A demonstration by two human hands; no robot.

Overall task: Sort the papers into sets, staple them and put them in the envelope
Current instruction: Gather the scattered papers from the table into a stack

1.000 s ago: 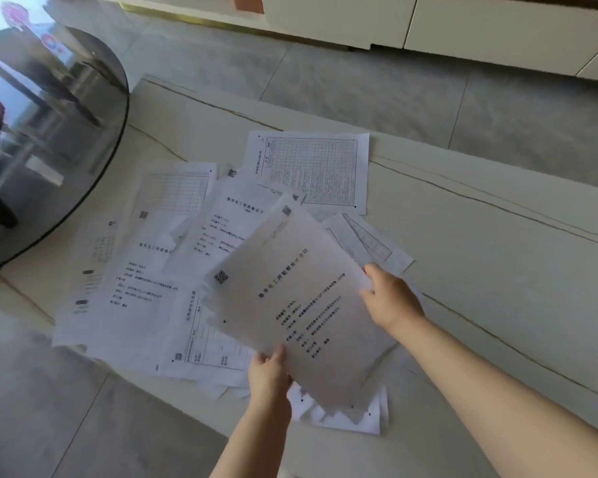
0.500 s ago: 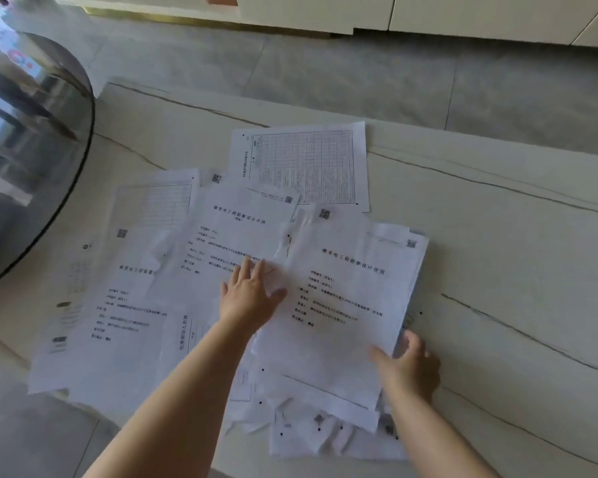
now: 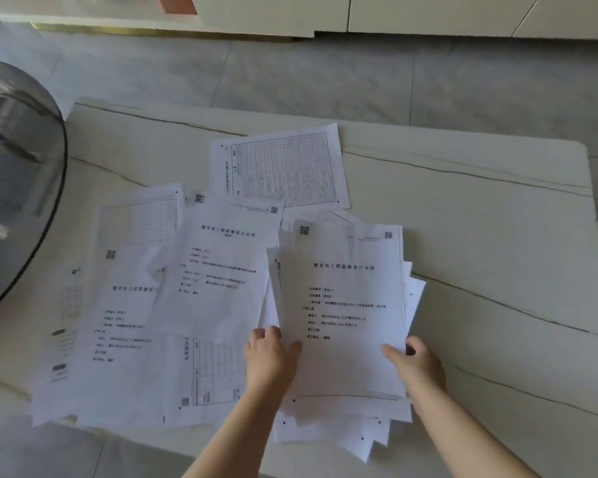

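Now both hands hold one stack of papers [image 3: 342,305] by its lower edges on the pale table [image 3: 480,236]: the left hand [image 3: 271,360] grips the left edge, thumb on top, and the right hand [image 3: 416,365] pinches the right edge. More loose sheets [image 3: 125,322] lie spread left of the left hand, and a table-printed sheet [image 3: 280,167] lies beyond both

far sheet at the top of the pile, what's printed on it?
A black ruled table grid on white sheet, clearest in the head view.
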